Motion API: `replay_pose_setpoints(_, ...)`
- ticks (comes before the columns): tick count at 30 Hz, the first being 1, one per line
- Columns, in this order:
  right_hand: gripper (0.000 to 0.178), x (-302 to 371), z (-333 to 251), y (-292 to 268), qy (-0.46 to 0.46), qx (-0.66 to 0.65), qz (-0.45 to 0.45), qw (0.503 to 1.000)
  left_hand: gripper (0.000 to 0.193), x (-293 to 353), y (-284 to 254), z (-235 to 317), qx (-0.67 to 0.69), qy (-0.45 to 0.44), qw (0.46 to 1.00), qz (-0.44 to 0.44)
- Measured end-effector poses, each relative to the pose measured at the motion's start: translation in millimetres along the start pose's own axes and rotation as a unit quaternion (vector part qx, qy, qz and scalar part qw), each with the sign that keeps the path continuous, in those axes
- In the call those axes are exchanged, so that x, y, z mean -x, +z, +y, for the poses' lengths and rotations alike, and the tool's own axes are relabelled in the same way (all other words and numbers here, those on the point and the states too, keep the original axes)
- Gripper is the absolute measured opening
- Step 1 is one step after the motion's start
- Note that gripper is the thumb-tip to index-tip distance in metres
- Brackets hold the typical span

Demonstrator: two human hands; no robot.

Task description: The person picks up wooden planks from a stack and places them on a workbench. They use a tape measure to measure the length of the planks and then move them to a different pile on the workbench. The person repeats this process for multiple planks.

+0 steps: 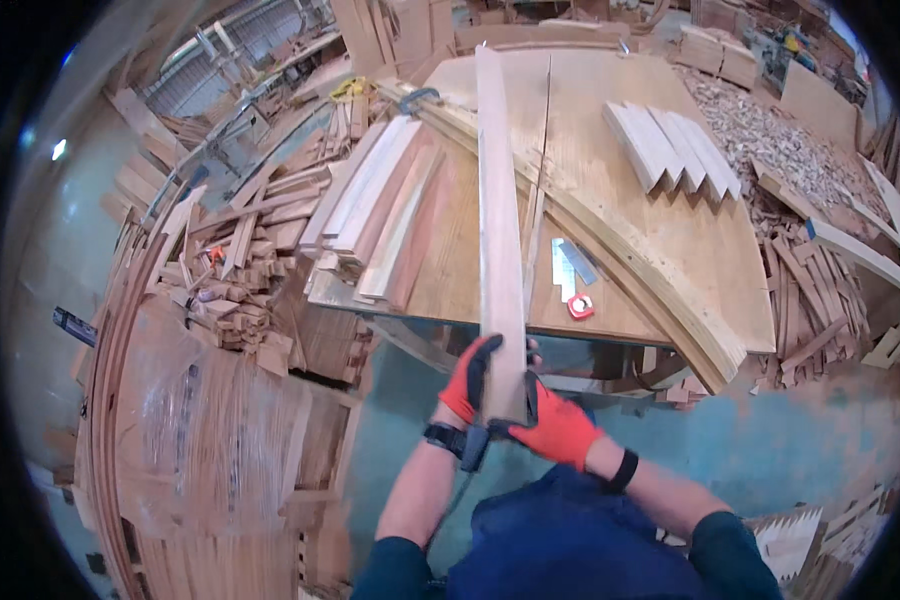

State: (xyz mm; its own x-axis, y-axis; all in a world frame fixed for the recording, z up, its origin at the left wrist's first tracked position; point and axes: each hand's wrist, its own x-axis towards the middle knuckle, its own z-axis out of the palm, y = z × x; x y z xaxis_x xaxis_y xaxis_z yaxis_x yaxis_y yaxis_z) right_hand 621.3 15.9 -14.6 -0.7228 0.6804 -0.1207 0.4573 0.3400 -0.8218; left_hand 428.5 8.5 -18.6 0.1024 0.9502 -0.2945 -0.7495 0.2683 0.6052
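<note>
A long, pale wooden board (501, 220) stretches away from me across the worktable (590, 85), its near end over the table's front edge. My left hand (470, 380), in a red and black glove, grips the board's left side near that end. On the right side my right hand (550, 420), gloved alike, is closed around the end of the board. Right of the board lie a metal square (576, 262) and a red tape measure (580, 306). A long, thick wooden beam (630, 260) crosses the table diagonally, passing under or behind the board.
Several planks (370, 195) lie side by side at the table's left. Several notched-looking pale pieces (670, 150) rest at its right. Offcuts (230, 310) are heaped left of the table, and wood scraps (760, 130) at right. A plastic-wrapped stack (200, 430) stands near left.
</note>
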Motion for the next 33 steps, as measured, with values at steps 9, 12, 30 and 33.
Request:
replay_pose_setpoints(9, 0.069, -140, 81, -115, -0.010, 0.382, -0.034, 0.923, 0.054, -14, -77, 5, -0.263, -0.050, 0.891, 0.367)
replay_pose_setpoints(12, 0.062, -166, 95, -109, -0.028, 0.395, -0.093, 0.913, 0.056, -7, -65, 4, -0.297, -0.050, 0.871, 0.387)
replay_pose_setpoints(30, 0.030, -118, 93, -133, 0.145, -0.728, 0.108, 0.661, 0.054, -39, -28, 27, -0.579, 0.075, 0.772, 0.250)
replay_pose_setpoints(33, 0.034, -95, 64, -102, 0.109, -0.719, 0.119, 0.676, 0.063, -12, 6, 40, -0.565, 0.147, 0.798, 0.149)
